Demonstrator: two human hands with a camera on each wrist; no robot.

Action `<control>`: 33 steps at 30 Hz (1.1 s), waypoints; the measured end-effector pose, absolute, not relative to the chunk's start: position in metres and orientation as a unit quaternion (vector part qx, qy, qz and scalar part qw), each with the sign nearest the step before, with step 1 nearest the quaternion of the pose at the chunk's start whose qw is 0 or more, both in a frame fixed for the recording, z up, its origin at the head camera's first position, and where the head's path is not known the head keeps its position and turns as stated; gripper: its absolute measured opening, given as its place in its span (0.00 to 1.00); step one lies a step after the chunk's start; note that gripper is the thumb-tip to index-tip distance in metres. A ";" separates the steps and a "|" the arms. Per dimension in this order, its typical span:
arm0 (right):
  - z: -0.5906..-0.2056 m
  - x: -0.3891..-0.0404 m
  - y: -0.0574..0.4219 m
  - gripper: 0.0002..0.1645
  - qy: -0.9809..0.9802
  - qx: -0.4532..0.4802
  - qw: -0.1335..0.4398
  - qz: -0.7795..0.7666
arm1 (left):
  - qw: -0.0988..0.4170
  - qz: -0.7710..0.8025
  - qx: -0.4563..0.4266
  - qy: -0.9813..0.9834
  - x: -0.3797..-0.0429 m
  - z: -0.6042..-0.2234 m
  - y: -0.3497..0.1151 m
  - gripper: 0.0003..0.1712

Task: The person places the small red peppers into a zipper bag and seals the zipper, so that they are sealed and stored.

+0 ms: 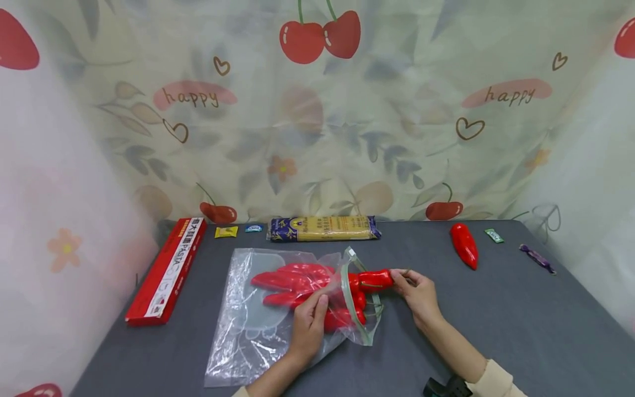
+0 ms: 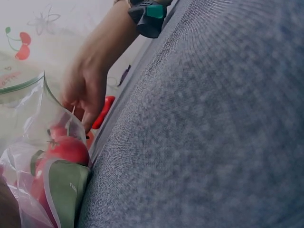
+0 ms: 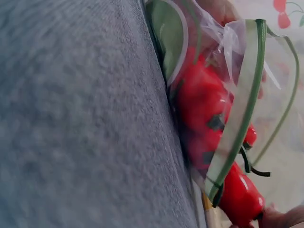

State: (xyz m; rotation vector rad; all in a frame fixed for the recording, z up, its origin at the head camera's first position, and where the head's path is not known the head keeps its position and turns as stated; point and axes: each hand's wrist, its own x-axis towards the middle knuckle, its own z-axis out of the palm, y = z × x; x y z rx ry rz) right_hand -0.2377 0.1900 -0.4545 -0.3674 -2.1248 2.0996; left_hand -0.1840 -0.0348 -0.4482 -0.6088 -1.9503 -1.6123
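A clear zip bag (image 1: 223,347) with a green-edged mouth lies on the table, several red chili peppers (image 1: 292,278) inside it. My left hand (image 1: 310,322) grips the bag near its mouth, thumb on top of the film. With thumb and fingertips, my right hand (image 1: 419,298) pinches the stem end of a red chili pepper (image 1: 375,280), whose other end is inside the bag's opening. In the right wrist view that chili pepper (image 3: 242,194) sticks out past the green zip strip (image 3: 251,99). Other stems poke toward the opening.
One more red chili pepper (image 1: 464,246) lies at the back right, near a green packet (image 1: 494,236) and a purple-wrapped candy (image 1: 538,259). A noodle pack (image 1: 324,229), a blue packet (image 1: 254,228) and a yellow packet (image 1: 226,232) line the back. A red pasta box (image 1: 168,270) lies left.
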 end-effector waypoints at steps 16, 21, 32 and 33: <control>-0.452 -0.263 0.215 0.23 -0.708 -0.047 -0.001 0.705 | 0.274 -0.604 -0.230 -0.712 -0.187 -0.447 -0.029 0.14; -0.445 -0.285 0.274 0.12 -0.600 -0.074 0.073 0.794 | 0.280 -0.596 -0.216 -0.721 -0.192 -0.463 -0.030 0.14; -0.429 -0.334 0.363 0.27 -0.617 -0.273 0.198 0.711 | 0.246 -0.611 -0.214 -0.721 -0.199 -0.480 -0.035 0.15; -0.430 -0.336 0.365 0.29 -0.623 -0.288 0.187 0.703 | 0.251 -0.609 -0.218 -0.720 -0.199 -0.480 -0.034 0.15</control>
